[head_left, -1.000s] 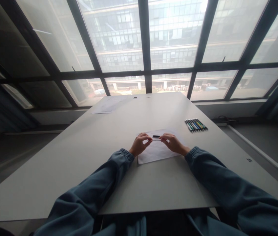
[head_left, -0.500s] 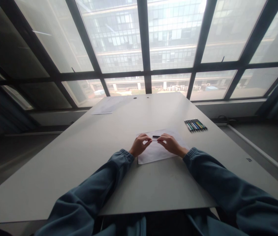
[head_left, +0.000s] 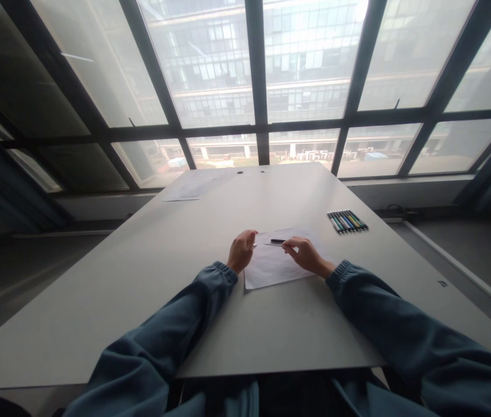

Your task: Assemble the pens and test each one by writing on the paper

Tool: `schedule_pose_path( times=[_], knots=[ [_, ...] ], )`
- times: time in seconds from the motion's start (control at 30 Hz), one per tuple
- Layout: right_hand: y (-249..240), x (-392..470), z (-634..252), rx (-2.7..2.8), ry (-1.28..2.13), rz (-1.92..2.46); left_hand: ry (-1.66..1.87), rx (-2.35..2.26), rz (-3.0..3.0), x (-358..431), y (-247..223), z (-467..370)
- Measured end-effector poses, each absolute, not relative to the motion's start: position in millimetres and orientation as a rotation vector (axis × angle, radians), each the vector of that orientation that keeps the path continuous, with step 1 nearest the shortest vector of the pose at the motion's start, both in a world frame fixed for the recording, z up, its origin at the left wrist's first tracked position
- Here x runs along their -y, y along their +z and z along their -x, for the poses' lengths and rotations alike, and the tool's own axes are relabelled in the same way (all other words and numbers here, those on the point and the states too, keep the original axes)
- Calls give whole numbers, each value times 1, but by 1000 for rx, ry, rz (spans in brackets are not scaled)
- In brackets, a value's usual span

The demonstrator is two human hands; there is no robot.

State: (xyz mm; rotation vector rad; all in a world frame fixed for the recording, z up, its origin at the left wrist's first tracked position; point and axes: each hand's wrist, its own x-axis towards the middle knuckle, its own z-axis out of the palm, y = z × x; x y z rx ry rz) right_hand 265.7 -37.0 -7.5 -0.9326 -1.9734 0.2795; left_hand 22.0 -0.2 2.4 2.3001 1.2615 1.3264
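Note:
Between the fingertips of my right hand (head_left: 305,255) is a thin pen refill (head_left: 273,244), pointing left over a sheet of white paper (head_left: 271,272). A black pen barrel (head_left: 277,240) lies just beyond it, close to my right fingers. My left hand (head_left: 240,251) is at the paper's left edge with its fingers curled together. A tiny pale bit shows at its inner side, too small to name. The gap between my hands holds only the refill's free end and part of the barrel.
A row of several pens (head_left: 348,222) lies to the right of the paper on the white table (head_left: 210,324). More printed sheets (head_left: 184,188) are at the far left. A small dark mark or object (head_left: 442,284) is near the right edge. Windows stand behind the table.
My left hand has come off the refill's left end and turned, its fingers now pointing up and away. The refill stays in my right hand, its left end now free.

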Motion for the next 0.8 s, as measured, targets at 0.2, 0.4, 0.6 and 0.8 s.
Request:
schedule_pose_path(
  times=[0.2,0.4,0.6,0.8],
  knots=[
    [-7,36,-268,1912,247,966,1022,-1582,-2436,-10,-8,-12],
    [-7,36,-267,1911,246,964,872,-1604,-2507,-8,-13,-14],
    [-7,36,-268,1913,251,961,867,-1569,-2527,-10,-12,-13],
    [-9,35,-269,1912,259,957,1057,-1379,-2460,-11,-10,-16]
  ],
)
